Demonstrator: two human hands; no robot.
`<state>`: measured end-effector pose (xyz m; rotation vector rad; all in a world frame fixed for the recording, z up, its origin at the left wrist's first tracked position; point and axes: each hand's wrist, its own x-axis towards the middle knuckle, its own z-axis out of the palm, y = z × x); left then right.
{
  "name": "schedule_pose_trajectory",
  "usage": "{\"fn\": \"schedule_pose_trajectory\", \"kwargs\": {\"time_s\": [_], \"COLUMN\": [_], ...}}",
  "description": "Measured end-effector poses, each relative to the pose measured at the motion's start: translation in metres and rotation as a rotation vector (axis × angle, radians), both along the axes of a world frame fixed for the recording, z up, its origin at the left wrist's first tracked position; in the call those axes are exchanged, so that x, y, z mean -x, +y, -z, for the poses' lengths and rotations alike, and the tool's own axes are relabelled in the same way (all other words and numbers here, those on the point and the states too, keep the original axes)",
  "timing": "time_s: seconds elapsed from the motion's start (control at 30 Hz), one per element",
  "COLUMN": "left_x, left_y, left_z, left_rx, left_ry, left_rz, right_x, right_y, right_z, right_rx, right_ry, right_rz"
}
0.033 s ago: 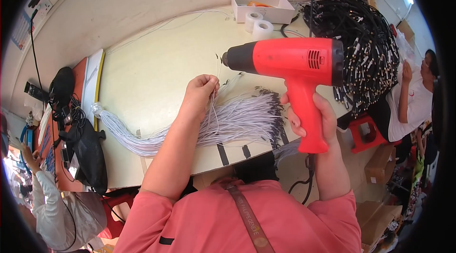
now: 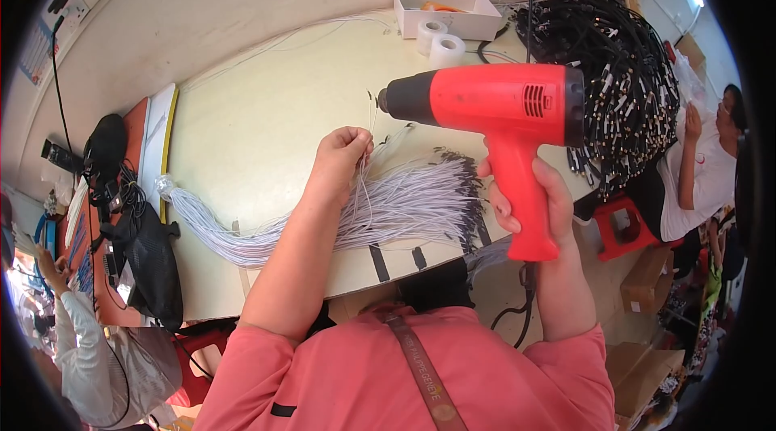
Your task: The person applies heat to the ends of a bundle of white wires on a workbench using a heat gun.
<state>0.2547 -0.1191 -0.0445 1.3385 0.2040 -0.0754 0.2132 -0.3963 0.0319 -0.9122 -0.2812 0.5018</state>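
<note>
My left hand (image 2: pixel 343 154) pinches a white wire (image 2: pixel 372 116) upright, its dark tip standing above my fingers. Gripped by its handle in my right hand (image 2: pixel 551 192) is a red heat gun (image 2: pixel 497 99). Its black nozzle (image 2: pixel 408 97) points left, close beside the wire's tip. Below my left hand lies a long bundle of white wires (image 2: pixel 396 204) across the table, bound at its left end and dark-tipped at its right. My left forearm crosses over the bundle and hides part of it.
A white box (image 2: pixel 477 24) and clear tape rolls (image 2: pixel 447 51) stand at the back of the pale table (image 2: pixel 267 107). A heap of black cables (image 2: pixel 606 67) fills the right. Black bags (image 2: pixel 145 261) lie at left. People (image 2: pixel 711 164) sit on both sides.
</note>
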Motion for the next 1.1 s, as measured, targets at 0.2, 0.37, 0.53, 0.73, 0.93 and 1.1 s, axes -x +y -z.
{"fn": "schedule_pose_trajectory", "kwargs": {"time_s": [0.2, 0.37, 0.53, 0.73, 0.93, 1.1], "left_x": [-0.001, -0.002, -0.001, -0.002, -0.002, 0.001], "left_y": [0.000, -0.001, -0.002, -0.003, -0.005, -0.008], "left_z": [0.001, 0.002, 0.001, 0.005, -0.001, -0.005], "left_rx": [-0.014, -0.006, -0.025, -0.047, -0.121, -0.137], "left_ry": [-0.002, 0.016, 0.023, -0.004, -0.012, 0.005], "left_rz": [-0.024, -0.060, -0.094, -0.122, -0.166, -0.193], "right_x": [-0.001, 0.002, 0.003, 0.009, 0.014, 0.020], "right_y": [-0.001, -0.001, -0.002, 0.003, 0.007, 0.010], "right_z": [0.000, -0.001, -0.001, -0.006, -0.013, -0.019], "right_rx": [-0.009, -0.011, 0.044, 0.131, 0.179, 0.169], "right_ry": [-0.021, -0.010, -0.056, -0.116, -0.119, -0.108], "right_rz": [-0.001, 0.022, 0.010, 0.059, 0.048, 0.079]}}
